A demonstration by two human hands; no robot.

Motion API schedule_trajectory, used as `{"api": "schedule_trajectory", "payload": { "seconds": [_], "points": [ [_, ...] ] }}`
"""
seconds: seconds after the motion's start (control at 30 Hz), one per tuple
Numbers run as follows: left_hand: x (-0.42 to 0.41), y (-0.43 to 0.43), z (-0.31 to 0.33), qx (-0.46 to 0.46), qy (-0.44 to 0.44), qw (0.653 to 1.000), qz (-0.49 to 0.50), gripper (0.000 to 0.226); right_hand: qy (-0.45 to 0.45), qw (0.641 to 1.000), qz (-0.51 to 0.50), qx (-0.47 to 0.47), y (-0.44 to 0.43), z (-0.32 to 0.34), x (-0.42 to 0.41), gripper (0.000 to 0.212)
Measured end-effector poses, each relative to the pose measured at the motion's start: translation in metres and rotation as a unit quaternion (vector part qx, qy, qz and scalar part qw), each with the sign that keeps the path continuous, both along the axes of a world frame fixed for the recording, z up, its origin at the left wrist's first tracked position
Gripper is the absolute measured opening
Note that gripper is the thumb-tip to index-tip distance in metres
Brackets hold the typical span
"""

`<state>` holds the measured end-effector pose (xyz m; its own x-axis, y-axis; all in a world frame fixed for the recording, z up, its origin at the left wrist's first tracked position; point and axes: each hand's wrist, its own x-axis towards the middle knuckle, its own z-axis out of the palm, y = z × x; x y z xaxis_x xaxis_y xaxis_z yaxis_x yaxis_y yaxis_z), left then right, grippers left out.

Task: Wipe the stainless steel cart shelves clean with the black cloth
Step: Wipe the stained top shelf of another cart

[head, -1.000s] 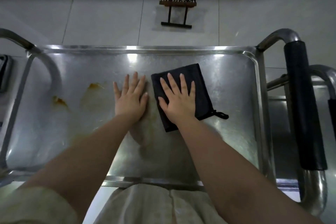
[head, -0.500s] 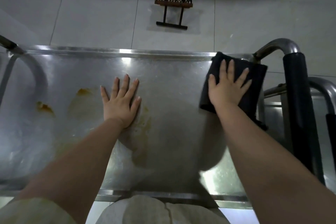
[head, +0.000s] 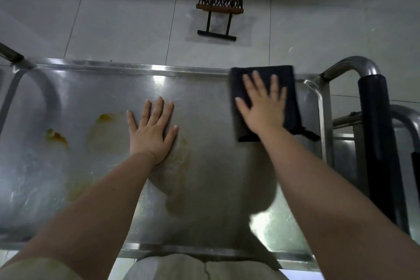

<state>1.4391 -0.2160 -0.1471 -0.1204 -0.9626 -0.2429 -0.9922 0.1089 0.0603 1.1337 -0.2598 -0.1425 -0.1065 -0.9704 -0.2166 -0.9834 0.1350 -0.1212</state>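
Observation:
The stainless steel cart's top shelf [head: 204, 88] fills the view, with a raised rim all round. My right hand [head: 263, 107] presses flat, fingers spread, on the black cloth [head: 291, 98] at the shelf's far right, and the cloth's top edge lies over the back rim. My left hand [head: 152, 132] rests flat on the bare steel near the middle. Orange-brown stains [head: 56, 136] mark the left part, and a fainter smear [head: 181, 154] lies beside my left wrist.
The cart's handle [head: 377, 134], a steel tube with a black grip, rises at the right. A second steel frame [head: 406, 116] stands beyond it. A small dark stand [head: 220, 4] sits on the white tiled floor behind the cart.
My right hand slid the cloth from the shelf's middle to the far right corner, then back a little to the left along the back rim. My left hand stayed flat in place.

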Motion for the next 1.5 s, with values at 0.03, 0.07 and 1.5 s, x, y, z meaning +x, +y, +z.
{"api": "schedule_trajectory", "payload": {
  "seconds": [0.03,0.07,1.5],
  "points": [
    [0.0,0.0,0.0,0.001,-0.001,1.0,-0.001,0.063,0.009,0.999,-0.035,0.0,0.006,0.001,-0.028,0.069],
    [0.0,0.0,0.001,0.002,-0.002,1.0,-0.002,0.063,0.019,0.998,-0.065,0.004,0.012,0.003,-0.051,0.069],
    [0.006,-0.003,-0.012,-0.013,0.042,0.999,-0.019,0.06,0.017,0.999,-0.033,0.015,-0.004,-0.004,0.103,0.066]
  ]
}}
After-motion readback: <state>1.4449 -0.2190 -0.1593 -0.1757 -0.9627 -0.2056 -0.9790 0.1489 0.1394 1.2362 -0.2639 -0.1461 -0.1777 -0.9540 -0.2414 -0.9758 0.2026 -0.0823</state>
